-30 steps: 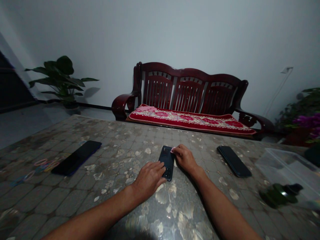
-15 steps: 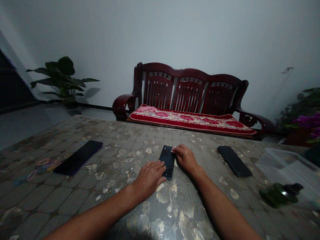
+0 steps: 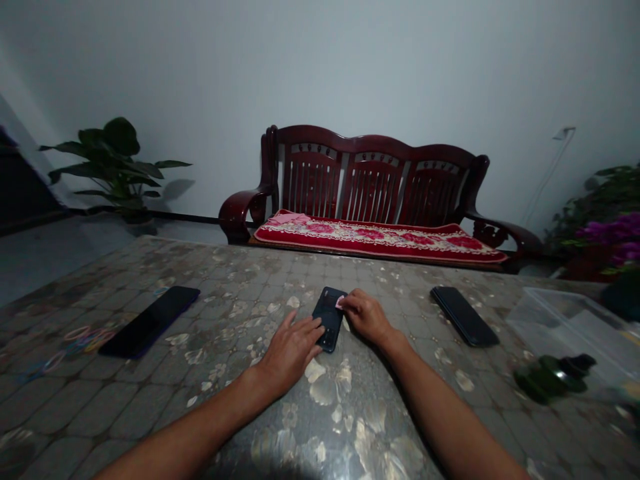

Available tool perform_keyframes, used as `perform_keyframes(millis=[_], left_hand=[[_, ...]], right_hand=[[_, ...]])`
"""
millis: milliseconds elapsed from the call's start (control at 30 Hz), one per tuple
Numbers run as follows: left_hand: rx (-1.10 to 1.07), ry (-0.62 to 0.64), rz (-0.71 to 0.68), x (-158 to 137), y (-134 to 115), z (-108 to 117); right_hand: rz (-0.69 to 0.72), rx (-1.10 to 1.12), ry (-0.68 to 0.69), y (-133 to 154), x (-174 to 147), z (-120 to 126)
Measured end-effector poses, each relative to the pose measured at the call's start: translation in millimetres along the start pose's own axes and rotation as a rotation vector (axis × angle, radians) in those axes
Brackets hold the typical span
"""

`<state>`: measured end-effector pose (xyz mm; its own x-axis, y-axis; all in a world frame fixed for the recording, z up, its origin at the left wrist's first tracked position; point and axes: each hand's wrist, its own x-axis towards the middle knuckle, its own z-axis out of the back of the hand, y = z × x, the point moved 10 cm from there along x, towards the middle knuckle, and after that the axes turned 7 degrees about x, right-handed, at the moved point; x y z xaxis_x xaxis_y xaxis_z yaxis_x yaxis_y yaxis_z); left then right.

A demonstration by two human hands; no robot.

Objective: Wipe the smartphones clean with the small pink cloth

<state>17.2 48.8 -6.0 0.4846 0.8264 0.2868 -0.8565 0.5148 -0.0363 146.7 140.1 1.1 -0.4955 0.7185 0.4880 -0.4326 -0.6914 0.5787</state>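
Note:
A dark smartphone (image 3: 329,308) lies back up on the table in front of me, its camera end away from the near edge unclear. My left hand (image 3: 294,343) rests with outstretched fingers on the phone's lower left part, thumb apart. Between the pinched fingertips of my right hand (image 3: 367,316) is a small pale pink piece (image 3: 339,303), perhaps paper or cloth, against the phone's upper right side. Part of the phone's back is hidden under my left fingers.
On the left lie another phone (image 3: 150,323) and several coloured rubber bands (image 3: 86,339). To the right are a dark phone or phone case (image 3: 465,316), a clear plastic box (image 3: 555,320) and a green pump bottle (image 3: 550,379). A wooden bench (image 3: 375,180) stands beyond the patterned table (image 3: 240,280).
The pink piece in my right fingers has shifted slightly inward over the phone's back. My left thumb has spread away from the other fingers. The whole view has shifted a little.

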Motion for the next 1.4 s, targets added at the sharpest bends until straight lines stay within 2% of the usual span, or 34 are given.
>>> perform_keyframes(millis=[67, 133, 333, 600, 800, 867, 1067, 1267, 1400], left_hand=[[-0.020, 0.016, 0.015, 1.1, 0.3, 3.9], [-0.040, 0.022, 0.046, 2.9, 0.1, 8.5], [0.009, 0.014, 0.155, 13.1, -4.3, 15.9], [0.151, 0.072, 0.209, 22.4, -11.7, 10.8], [0.131, 0.149, 0.238, 20.1, -9.6, -0.8], [0.114, 0.173, 0.240, 19.5, -8.9, -3.4], [0.136, 0.220, 0.235, 19.2, -9.6, -6.3], [0.185, 0.215, 0.205, 18.8, -12.1, -7.7], [0.204, 0.194, 0.186, 19.1, -12.7, -7.6]], right_hand=[[-0.070, -0.043, -0.069, -14.6, -0.2, 7.7], [-0.073, -0.043, -0.078, -15.8, -2.0, 8.2], [0.084, 0.020, 0.045, 17.6, -5.0, -12.1], [-0.063, -0.072, -0.072, -6.8, 2.6, -0.6], [0.139, -0.038, 0.118, 29.7, -4.8, -21.0], [0.112, -0.049, 0.097, 26.2, -2.9, -18.5], [-0.100, -0.151, -0.045, -10.6, 2.7, 1.6], [0.057, -0.085, 0.103, 14.5, -3.2, -14.4], [-0.024, -0.109, 0.038, 5.1, 0.1, -8.0]])
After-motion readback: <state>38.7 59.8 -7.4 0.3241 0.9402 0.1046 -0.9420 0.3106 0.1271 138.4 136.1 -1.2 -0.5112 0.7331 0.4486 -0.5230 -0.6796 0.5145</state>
